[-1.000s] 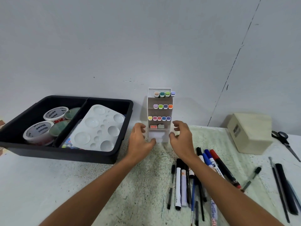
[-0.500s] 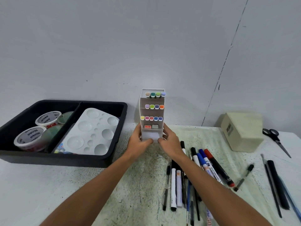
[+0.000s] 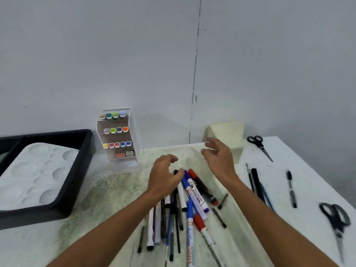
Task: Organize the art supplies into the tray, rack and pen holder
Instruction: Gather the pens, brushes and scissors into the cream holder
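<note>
Marker rack now released, standing on table by the wall, beside black tray. Both hands moved off it: left hand and right hand hover over pen pile, fingers loosely spread, holding nothing.

Looks like a craft desk setup: paint-stained white table against a bare wall, marker rack, paint palette, loose pens, scissors.

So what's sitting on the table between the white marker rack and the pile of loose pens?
In the head view, nothing: only bare, green-speckled tabletop lies between the white marker rack and the pile of pens. The left hand hovers above the pile's far end.
</note>
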### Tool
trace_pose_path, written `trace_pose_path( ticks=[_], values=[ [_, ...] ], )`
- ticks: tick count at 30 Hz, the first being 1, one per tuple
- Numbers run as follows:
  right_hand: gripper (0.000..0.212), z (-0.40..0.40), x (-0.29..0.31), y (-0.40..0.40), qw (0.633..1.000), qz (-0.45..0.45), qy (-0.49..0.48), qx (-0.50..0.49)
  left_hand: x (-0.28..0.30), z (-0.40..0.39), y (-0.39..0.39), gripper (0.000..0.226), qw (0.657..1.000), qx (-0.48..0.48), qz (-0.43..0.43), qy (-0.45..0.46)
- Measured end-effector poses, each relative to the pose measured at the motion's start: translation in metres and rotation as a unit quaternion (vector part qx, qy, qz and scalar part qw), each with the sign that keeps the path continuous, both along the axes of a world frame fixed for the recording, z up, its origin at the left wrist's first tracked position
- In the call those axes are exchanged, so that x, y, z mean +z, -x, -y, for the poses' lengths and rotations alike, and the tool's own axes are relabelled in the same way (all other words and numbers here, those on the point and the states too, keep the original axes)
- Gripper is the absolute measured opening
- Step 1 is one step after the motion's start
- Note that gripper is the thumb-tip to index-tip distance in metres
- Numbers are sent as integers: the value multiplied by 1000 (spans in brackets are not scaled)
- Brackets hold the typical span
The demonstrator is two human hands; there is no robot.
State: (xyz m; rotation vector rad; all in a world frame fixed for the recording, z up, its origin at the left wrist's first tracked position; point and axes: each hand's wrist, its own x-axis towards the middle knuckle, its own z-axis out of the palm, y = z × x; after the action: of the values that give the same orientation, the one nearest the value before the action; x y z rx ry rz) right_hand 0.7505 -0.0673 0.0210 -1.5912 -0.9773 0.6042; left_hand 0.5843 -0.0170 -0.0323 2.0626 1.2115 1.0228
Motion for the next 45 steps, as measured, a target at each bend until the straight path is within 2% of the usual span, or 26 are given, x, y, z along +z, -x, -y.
trace_pose_path(
  ticks=[3,6,8,12,16,19,24,26,29,35,45],
  values=[
    [34,15,8,-53,998,-13,-22,-60,19,-4,-70,42,999,-32,10,-7],
    [29,25,9,-102,995,-24,-22,-98,35,-7,-139,48,999,-33,-22,-18],
    [29,26,3,-129,993,-45,-8,-112,40,-9,-177,57,997,-22,-66,-31],
    [32,22,-18,-165,989,-106,35,-101,35,-12,-222,71,977,-5,-213,-23],
    [30,16,-38,-181,984,-150,64,-72,29,-13,-234,65,960,15,-274,-62],
    [32,10,-44,-179,981,-173,62,-56,27,-12,-224,59,972,18,-224,-73],
    [52,-4,-43,-153,969,-236,69,13,20,-18,-176,63,999,-10,-50,17],
    [46,-9,-37,-134,965,-244,63,67,18,-19,-154,60,999,-29,13,34],
    [37,-15,-29,-108,970,-192,55,139,23,-14,-124,48,988,-60,98,99],
    [74,-35,-29,-72,966,-91,66,232,24,-32,-63,76,976,-100,85,173],
    [75,-49,-26,-26,969,-32,46,242,18,-56,-22,80,966,-107,95,214]
  ],
)
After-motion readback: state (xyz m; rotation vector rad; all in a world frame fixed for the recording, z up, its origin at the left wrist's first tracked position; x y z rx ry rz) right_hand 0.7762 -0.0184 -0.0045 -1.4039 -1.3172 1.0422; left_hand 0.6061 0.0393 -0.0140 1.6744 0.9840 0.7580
